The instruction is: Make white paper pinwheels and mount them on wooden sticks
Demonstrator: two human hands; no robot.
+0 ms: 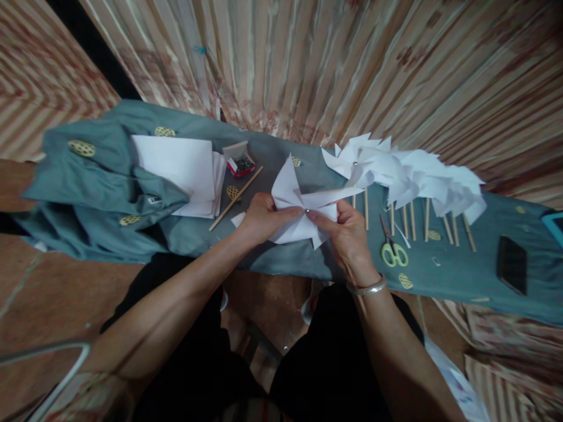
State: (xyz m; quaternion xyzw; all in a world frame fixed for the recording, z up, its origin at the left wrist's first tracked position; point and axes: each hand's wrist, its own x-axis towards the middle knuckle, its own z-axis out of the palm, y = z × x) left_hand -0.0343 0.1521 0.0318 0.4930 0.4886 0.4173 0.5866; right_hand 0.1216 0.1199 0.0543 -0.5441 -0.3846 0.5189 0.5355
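A white paper pinwheel (pixel 288 184) is held over the cloth-covered table, with a small metal pin (pixel 307 211) at its centre. My left hand (pixel 261 218) grips it from the left, thumb pressed on the paper by the pin. From the right, my right hand (pixel 349 234) pinches it, thumb also close to the pin. The fingers behind the paper are hidden. Left of my left hand lies a bare wooden stick (pixel 236 198), below an open red box of pins (pixel 240 165). Green-handled scissors (pixel 393 249) rest to the right of my right hand.
Several finished pinwheels on sticks (pixel 409 173) overlap along the table's back right. A stack of white paper sheets (pixel 176 170) lies on the left beside bunched green cloth (pixel 101 181). A dark phone (pixel 512 265) lies at the right, and a pleated curtain (pixel 299 64) hangs behind.
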